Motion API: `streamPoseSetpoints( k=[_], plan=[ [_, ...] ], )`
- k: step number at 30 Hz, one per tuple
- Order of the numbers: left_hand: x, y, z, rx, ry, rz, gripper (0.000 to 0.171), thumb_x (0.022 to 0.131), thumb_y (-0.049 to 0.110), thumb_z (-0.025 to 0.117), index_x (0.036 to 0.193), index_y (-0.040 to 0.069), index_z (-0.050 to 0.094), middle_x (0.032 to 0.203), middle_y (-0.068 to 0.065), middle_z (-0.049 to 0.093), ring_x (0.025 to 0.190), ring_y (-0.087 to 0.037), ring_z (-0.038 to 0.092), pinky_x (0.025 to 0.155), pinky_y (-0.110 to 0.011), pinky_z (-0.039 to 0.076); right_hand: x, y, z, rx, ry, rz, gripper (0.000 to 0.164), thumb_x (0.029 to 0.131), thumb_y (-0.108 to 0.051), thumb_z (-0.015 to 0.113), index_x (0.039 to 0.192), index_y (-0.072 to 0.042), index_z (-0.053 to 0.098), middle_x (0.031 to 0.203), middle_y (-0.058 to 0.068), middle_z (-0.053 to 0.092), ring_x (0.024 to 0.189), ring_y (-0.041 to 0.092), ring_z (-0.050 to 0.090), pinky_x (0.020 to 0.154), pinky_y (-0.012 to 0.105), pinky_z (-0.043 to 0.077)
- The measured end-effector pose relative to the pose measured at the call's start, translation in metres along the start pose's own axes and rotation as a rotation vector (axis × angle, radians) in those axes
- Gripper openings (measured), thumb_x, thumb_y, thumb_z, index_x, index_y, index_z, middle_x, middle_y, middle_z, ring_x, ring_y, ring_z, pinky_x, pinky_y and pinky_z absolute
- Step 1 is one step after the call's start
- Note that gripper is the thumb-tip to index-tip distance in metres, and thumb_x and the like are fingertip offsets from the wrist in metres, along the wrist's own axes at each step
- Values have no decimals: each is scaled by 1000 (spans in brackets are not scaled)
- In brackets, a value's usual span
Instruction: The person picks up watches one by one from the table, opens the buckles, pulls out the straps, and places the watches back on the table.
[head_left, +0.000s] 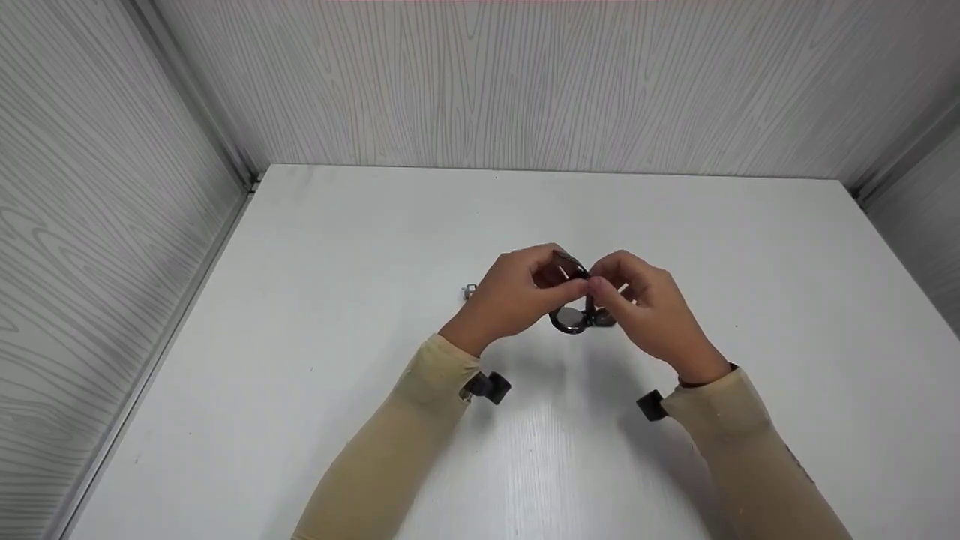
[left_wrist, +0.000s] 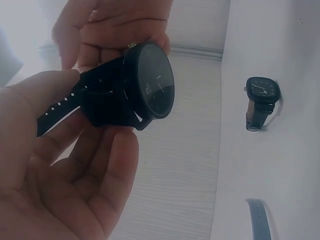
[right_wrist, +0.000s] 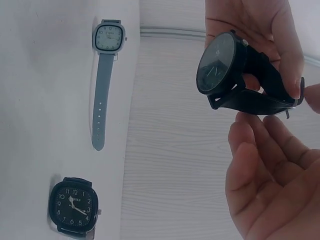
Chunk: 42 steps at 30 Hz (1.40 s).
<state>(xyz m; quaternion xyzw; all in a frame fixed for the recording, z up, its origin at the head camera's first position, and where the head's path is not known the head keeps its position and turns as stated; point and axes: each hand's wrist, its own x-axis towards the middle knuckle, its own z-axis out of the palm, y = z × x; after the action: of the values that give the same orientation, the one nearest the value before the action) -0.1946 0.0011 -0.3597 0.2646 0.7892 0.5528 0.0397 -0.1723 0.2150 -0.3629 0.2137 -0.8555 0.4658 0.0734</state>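
A round black wristwatch (left_wrist: 156,82) is held above the table between both hands, its case hanging lower than its strap. My left hand (head_left: 517,292) pinches the dark strap, the thumb pressing beside the row of punched holes. Meeting it thumb to thumb, my right hand (head_left: 649,304) pinches the strap near the buckle (right_wrist: 298,95). The dial faces down and away, toward both wrist cameras. Part of the strap is hidden behind fingers.
On the white table (head_left: 337,247) below lie a squarish black watch (right_wrist: 75,206) and a watch with a pale dial and grey-blue strap (right_wrist: 102,80). Wood-grain panels (head_left: 480,82) stand at the back and both sides.
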Motion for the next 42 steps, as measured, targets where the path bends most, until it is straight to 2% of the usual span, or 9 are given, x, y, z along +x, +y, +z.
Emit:
streamPoseSetpoints(
  k=[4,8,13,20,26,31,35,37,42],
  plan=[
    [0,0,2,62,-3,9,10,95,32,74,97,23,73,87,12,71,82,-7,67,75,-29,54,0,-1,1,-5,14,40,17,102,-29,68,102,-12,70,88,-1,70,79,17,63,66,29,51],
    [-1,-2,4,179,19,10,8,95,32,72,92,25,72,81,14,68,77,-5,63,70,-26,51,0,-2,1,-20,18,94,21,101,-34,68,99,-13,70,86,2,69,73,19,61,61,29,51],
    [0,-3,6,252,34,23,9,94,33,72,90,25,72,77,15,67,72,-3,61,65,-26,47,1,0,2,-1,16,107,20,105,-24,62,96,-9,71,85,10,70,69,19,64,62,27,55],
    [0,-5,5,252,8,50,10,94,31,74,92,22,72,80,16,68,75,-1,63,70,-25,49,1,5,2,-41,-6,125,17,102,-15,60,87,-8,66,77,3,68,66,19,61,57,28,49],
    [1,-5,6,268,-5,50,13,96,34,73,91,22,71,80,17,69,74,1,64,69,-25,49,2,7,0,81,-22,185,19,103,-15,61,90,-4,67,81,18,67,71,24,61,63,29,51],
    [1,-4,5,265,-15,33,14,96,36,72,92,22,70,80,17,70,75,1,65,70,-26,49,2,7,-1,103,-21,209,25,103,-18,62,85,-1,63,77,12,65,69,21,61,65,31,53],
    [1,-4,5,265,-31,16,14,97,36,71,94,23,71,81,18,70,76,0,65,70,-26,50,2,5,-1,107,-21,200,24,102,-16,62,86,1,64,76,8,66,67,16,60,65,30,53],
    [0,-4,5,258,-36,11,13,97,36,71,95,23,71,82,17,70,77,0,65,71,-26,50,2,5,-1,108,-19,189,22,102,-15,62,87,1,64,78,12,66,67,18,60,64,29,53],
    [0,-3,5,176,-46,17,14,97,31,72,104,21,66,87,17,72,83,1,68,80,-28,52,2,5,-1,77,2,151,17,102,-14,62,90,-3,66,79,14,66,66,21,59,60,27,50]
  ],
)
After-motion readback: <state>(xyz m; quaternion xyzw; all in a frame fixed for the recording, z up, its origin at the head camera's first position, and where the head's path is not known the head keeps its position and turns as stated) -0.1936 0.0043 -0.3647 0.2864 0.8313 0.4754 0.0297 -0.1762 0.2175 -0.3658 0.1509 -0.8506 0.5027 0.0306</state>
